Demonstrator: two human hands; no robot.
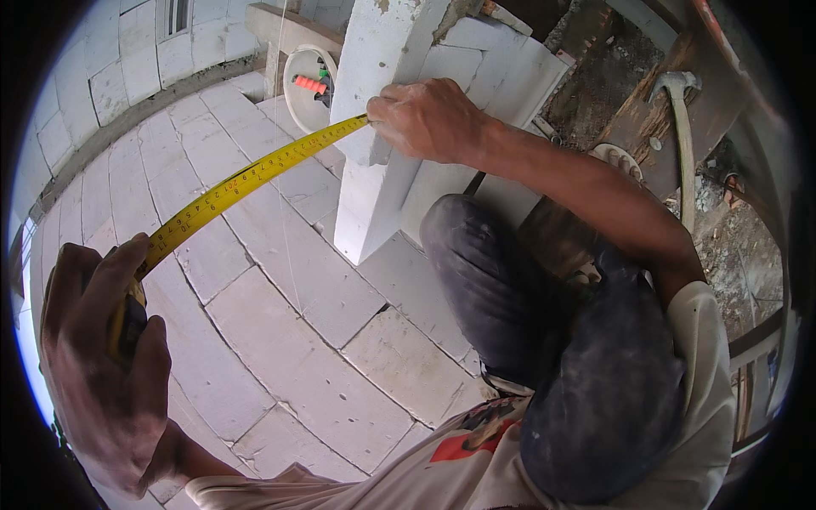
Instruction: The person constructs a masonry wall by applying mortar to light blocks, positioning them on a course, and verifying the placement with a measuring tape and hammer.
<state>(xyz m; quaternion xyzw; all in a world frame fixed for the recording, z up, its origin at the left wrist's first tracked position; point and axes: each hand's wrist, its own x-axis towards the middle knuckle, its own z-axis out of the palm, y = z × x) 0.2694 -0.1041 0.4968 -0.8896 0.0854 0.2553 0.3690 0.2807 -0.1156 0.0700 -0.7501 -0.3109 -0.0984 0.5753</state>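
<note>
A yellow tape measure (246,180) is drawn out between my two hands, its blade bowed slightly. At the far left my left hand (106,357) wraps round the dark case of the tape. My right hand (429,119) pinches the free end of the blade against the edge of a white block column (367,200). The fingertips hide the very tip of the blade. Part of the case is covered by my left fingers.
Behind the column, a white bucket (297,93) holds an orange-handled item. A hammer (682,136) rests on a wooden plank at the right. White block walls (280,340) surround me, and a thin string (287,246) hangs near the column. My bent knees are close below.
</note>
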